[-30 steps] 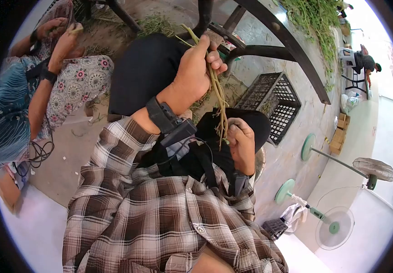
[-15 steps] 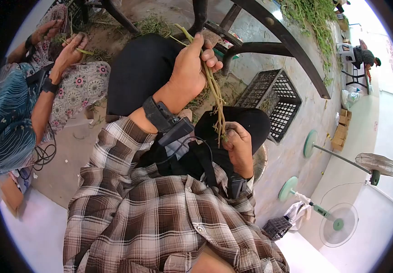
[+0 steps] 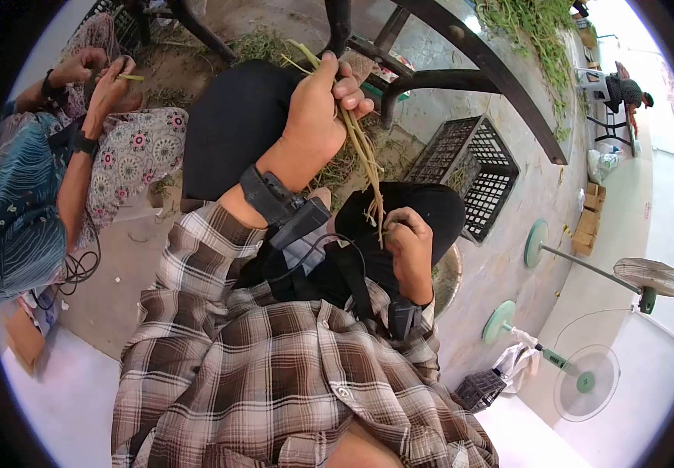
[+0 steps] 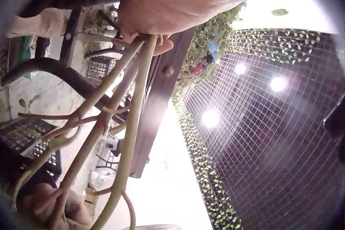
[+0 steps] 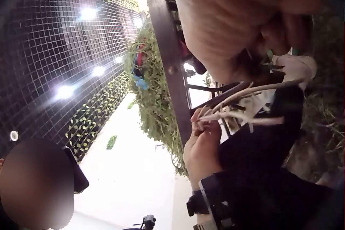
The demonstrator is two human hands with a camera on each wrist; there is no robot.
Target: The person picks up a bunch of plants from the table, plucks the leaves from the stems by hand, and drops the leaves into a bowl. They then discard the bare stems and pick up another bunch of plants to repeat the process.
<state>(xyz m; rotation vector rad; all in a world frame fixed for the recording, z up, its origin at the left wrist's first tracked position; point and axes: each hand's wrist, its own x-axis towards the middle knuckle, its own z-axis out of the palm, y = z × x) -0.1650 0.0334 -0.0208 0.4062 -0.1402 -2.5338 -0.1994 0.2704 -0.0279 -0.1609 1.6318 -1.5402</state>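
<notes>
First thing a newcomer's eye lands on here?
Probably the bundle of stems gripped in the left hand, just above the head view's centre. Then the plaid shirt filling the bottom, and the black crate to the right of the stems.

Head view faces down; wrist views share stems (image 4: 129, 138).

Your shirt (image 3: 274, 366) is creased, matt cloth and your trousers (image 3: 235, 129) smoother matt cloth. The stems (image 3: 365, 148) before you look smooth and woody. You have a latticed plastic crate (image 3: 471, 160), matt cardboard boxes (image 3: 586, 226) and a smooth, faintly glossy bar (image 3: 501, 74).
</notes>
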